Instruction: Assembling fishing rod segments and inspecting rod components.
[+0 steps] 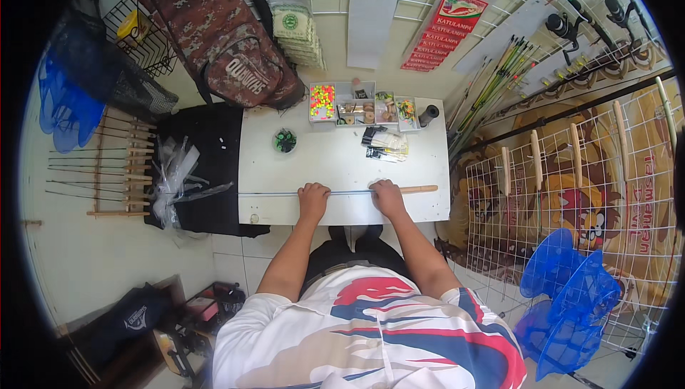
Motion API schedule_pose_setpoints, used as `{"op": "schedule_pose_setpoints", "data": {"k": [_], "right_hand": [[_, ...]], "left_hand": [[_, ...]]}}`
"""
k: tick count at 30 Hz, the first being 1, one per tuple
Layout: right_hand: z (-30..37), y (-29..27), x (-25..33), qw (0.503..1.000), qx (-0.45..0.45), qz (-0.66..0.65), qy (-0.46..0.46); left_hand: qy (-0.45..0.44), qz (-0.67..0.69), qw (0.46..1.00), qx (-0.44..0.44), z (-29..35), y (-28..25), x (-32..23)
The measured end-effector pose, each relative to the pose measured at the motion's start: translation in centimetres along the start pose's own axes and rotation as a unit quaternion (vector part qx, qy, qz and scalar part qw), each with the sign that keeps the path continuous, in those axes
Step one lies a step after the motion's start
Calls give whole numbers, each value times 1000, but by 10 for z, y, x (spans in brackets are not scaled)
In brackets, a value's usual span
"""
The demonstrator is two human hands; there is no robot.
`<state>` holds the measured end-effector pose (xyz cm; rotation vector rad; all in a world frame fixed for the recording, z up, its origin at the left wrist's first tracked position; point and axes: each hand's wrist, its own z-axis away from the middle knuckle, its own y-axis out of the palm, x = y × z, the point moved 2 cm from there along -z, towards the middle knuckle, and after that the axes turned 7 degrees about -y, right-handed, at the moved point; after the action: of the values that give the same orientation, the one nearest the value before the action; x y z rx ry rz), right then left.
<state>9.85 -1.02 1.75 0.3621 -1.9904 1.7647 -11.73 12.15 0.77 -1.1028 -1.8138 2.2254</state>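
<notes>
A thin fishing rod (349,193) with a pale blue shaft and a wooden handle lies crosswise near the front of the white table (275,175). My left hand (314,200) is closed over the shaft left of centre. Beside the wooden handle, my right hand (386,198) grips the same rod, its fingers curled down. The handle sticks out to the right past that hand. Beyond my hands are a round tub (284,140) of dark green bits and a pile of small black-and-white packets (385,144).
Compartment boxes (335,123) with coloured beads and small parts stand at the table's back, by a dark cylinder (429,115). A camouflage bag (242,68) hangs at the back left. Clear plastic bags (178,168) lie on black cloth at left. Blue nets (567,296) hang at right.
</notes>
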Motion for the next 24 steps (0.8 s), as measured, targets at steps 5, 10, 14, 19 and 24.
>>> {"op": "schedule_pose_setpoints", "data": {"k": [5, 10, 14, 19, 24], "right_hand": [[7, 12, -5, 997, 11, 66, 48], [11, 12, 1, 996, -37, 60, 47], [4, 11, 0, 996, -14, 62, 66], [-35, -13, -5, 993, -75, -7, 91], [-100, -36, -30, 984, -136, -28, 109]], "left_hand": [[-46, -13, 998, 52, -5, 5, 21], [-57, -23, 996, 72, -8, 6, 20], [-23, -25, 996, 78, -15, 4, 7], [37, 63, 997, 28, -48, 4, -7], [71, 119, 990, 17, -90, -1, -37]]}}
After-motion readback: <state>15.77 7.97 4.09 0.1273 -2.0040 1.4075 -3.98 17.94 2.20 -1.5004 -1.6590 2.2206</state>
